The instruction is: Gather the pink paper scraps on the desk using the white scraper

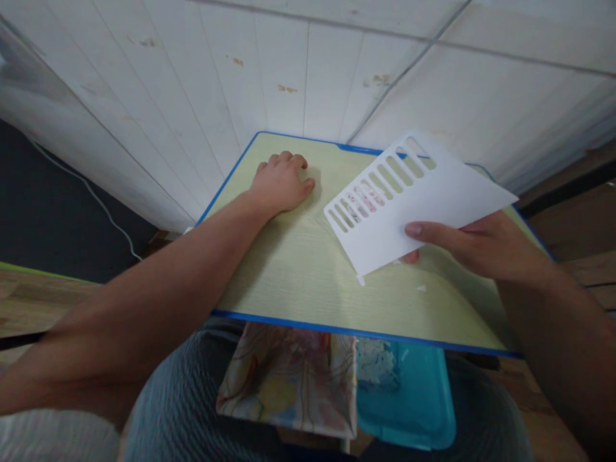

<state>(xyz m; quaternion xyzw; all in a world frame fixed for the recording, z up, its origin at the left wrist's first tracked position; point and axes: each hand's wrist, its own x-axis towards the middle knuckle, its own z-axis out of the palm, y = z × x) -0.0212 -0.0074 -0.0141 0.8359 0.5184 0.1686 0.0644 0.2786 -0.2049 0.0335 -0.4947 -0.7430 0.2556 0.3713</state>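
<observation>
A stiff white sheet with a row of long rounded slots along one edge is pinched in my right hand, thumb on top and fingers beneath. It is tilted above the right half of a pale yellow-green tabletop with a blue rim. Through several slots shows something small with a pink pattern; the rest of it is hidden under the sheet. My left hand rests palm down on the far left of the tabletop, fingers bent and thumb apart, holding nothing.
White scraps lie on the tabletop near the right hand. Below the front edge are a patterned fabric bin and a turquoise plastic tub with whitish pieces. A white plank wall with a grey cable stands behind the table.
</observation>
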